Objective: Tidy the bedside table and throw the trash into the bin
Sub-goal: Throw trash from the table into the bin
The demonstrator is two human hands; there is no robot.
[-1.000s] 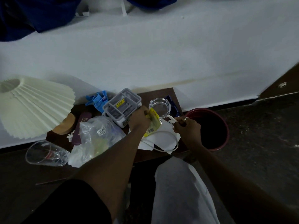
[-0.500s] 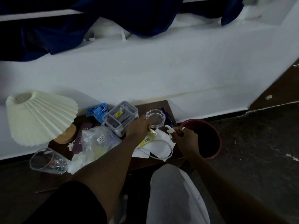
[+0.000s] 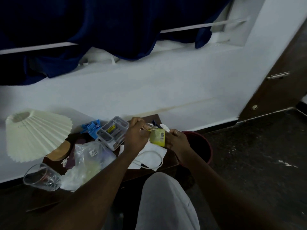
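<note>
A small yellow wrapper [image 3: 157,136] is held up between both hands over the right end of the dark wooden bedside table [image 3: 167,161]. My left hand [image 3: 137,136] pinches its left edge. My right hand [image 3: 177,141] grips its right side and also holds a bit of white tissue [image 3: 165,127]. The dark red bin [image 3: 201,147] stands on the floor just right of the table, under my right hand. A white cloth with a cord [image 3: 150,155] lies on the table below the wrapper.
On the table are a grey compartment organiser [image 3: 113,131], a blue packet [image 3: 92,129], a crumpled clear plastic bag [image 3: 88,161], a tipped drinking glass [image 3: 41,177] and a pleated cream lampshade [image 3: 35,134]. A white wall rises behind; my knee [image 3: 166,196] is below.
The left hand lifted the yellow wrapper off the table and moved it right. The right hand has taken hold of its other side. The camera tilted upward.
</note>
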